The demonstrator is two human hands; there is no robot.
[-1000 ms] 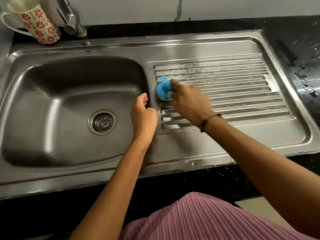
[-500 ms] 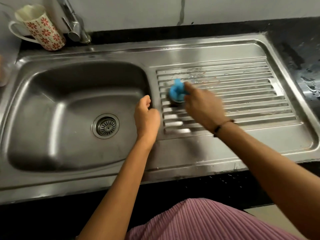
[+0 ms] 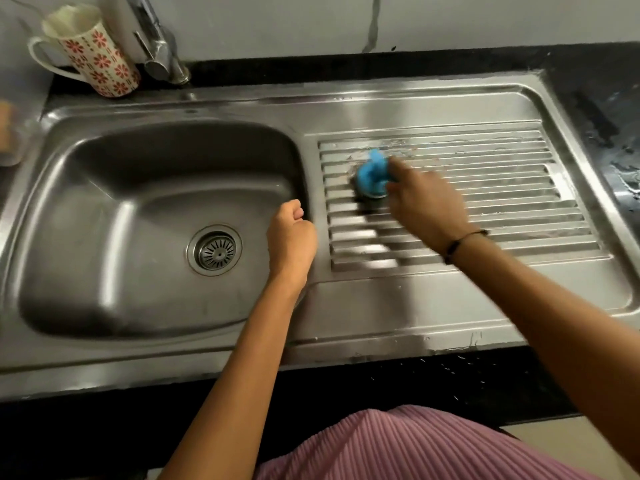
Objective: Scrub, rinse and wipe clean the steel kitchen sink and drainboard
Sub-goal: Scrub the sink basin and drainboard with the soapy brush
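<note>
A steel sink basin [image 3: 104,237] with a round drain strainer [image 3: 214,251] fills the left half. The ribbed drainboard [image 3: 502,188] lies to its right. My right hand [image 3: 426,202] grips a blue-handled scrubber [image 3: 372,173] and presses it onto the ribs near the drainboard's upper left; the hand is motion-blurred. My left hand [image 3: 292,237] is curled into a loose fist holding nothing, at the basin's right rim beside the drainboard.
A white mug with red flowers [image 3: 93,50] stands at the back left next to the steel tap [image 3: 161,46]. Wet black countertop [image 3: 609,133] borders the sink on the right and front. A blurred clear object [image 3: 10,140] sits at the far left edge.
My right hand has slid the scrubber a little to the right and up along the ribs. My left hand stays at the basin rim.
</note>
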